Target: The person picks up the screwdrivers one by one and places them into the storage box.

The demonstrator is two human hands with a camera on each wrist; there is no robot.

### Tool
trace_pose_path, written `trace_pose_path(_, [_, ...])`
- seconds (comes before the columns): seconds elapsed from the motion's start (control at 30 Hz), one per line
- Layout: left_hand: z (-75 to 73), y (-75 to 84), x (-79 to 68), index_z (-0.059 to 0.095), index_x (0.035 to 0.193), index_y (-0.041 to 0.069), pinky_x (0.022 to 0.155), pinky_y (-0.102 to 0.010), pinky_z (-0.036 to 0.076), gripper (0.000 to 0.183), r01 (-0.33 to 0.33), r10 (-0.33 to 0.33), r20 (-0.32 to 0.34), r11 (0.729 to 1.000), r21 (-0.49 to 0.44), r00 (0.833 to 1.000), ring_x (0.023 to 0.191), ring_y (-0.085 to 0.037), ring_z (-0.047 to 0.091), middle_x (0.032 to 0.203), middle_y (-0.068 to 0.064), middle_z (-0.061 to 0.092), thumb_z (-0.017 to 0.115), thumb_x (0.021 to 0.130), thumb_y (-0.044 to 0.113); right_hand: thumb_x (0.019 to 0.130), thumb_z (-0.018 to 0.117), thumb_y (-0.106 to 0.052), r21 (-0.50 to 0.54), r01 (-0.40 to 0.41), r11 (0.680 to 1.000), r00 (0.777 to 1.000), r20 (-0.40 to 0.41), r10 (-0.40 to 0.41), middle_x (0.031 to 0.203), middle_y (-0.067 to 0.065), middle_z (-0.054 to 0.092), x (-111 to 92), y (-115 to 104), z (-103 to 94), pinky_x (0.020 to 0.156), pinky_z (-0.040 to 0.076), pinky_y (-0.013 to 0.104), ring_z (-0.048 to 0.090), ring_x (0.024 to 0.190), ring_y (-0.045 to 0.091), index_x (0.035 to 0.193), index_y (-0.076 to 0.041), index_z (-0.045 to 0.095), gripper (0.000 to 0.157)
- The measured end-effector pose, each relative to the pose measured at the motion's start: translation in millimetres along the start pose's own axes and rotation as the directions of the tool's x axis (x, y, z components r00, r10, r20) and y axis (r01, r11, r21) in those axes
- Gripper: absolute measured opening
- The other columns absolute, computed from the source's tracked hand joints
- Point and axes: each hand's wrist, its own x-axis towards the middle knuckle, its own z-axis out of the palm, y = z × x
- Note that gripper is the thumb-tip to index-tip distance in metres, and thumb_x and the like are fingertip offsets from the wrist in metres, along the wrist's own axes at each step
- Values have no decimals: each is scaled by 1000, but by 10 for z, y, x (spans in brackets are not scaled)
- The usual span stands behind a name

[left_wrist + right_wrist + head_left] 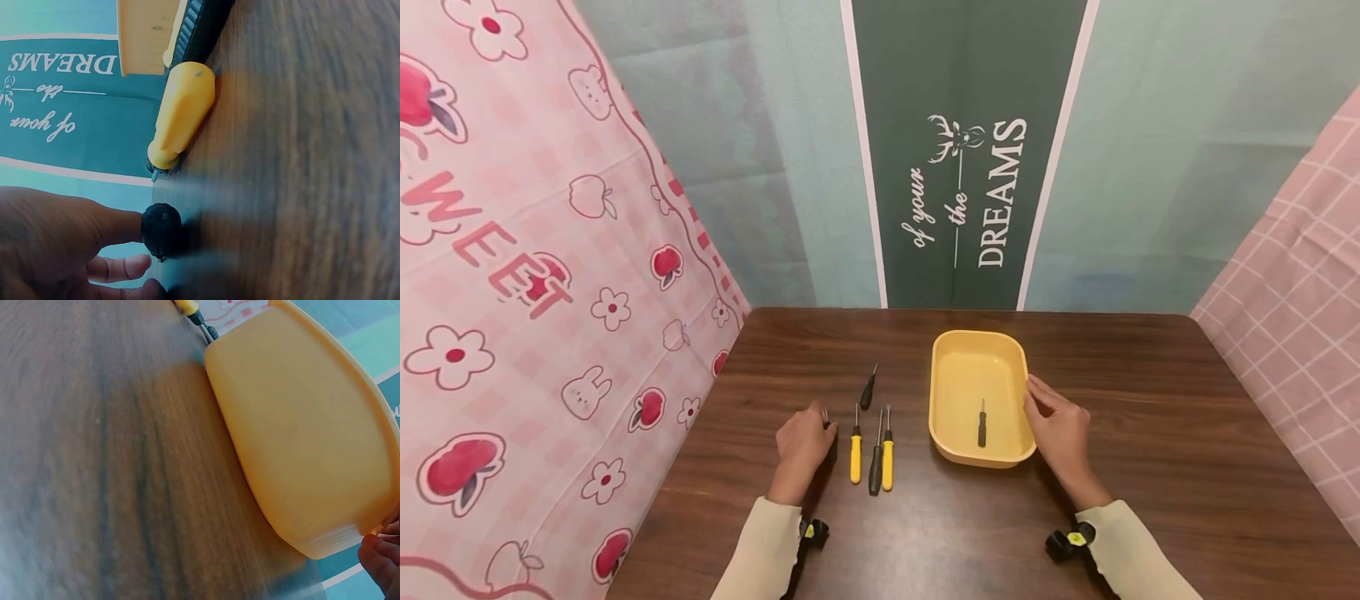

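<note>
the left hand [805,437] pinches a black-handled screwdriver [161,230] on the wood-grained table [1150,400], just left of two slim yellow-handled screwdrivers [855,460] with black collars. the right hand [1062,427] grips the rim of a smooth, plain yellow tray [955,379] with rounded corners; a small dark screwdriver [982,431] lies inside it.

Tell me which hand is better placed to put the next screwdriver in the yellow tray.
Left, most likely: the left hand pinches a black screwdriver, beside the other loose screwdrivers. The right hand holds the yellow tray at its right rim, across from those.
</note>
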Motion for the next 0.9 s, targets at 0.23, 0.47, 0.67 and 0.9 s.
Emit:
trace_pose_path(0.23, [12,-16,-22,55,67,11,47,-33,34,40,5,-6,18,1000,13,1000,52,-18,45,57,1,43,74,92,35,80,77,8,5,7,1000,1000,2,-7,110,19,73,-1,26,4,84,39,1,70,100,40,107,7,74,27])
trace_pose_path(0.47, [19,-18,-31,46,56,14,45,-32,31,51,7,-8,40,1000,15,999,50,-17,42,54,2,37,72,94,36,80,77,7,-4,-1,1000,1000,12,1,111,18,73,-3,32,1,84,38,1,70,101,39,108,7,74,27])
trace_pose_path(0.67, [6,-29,-30,44,54,14,44,-31,30,52,11,-11,56,1000,-3,998,48,-16,40,52,2,35,71,94,34,80,77,8,5,7,1000,1000,4,-7,111,18,73,-9,36,6,83,39,1,70,100,39,107,7,74,27])
trace_pose_path(0.9, [-17,-42,-17,47,54,13,45,-31,32,51,12,-10,77,1000,-20,997,48,-16,42,52,2,39,71,94,33,80,77,8,13,-15,1000,1000,12,15,111,17,73,-21,35,7,84,39,1,70,102,38,107,7,74,27])
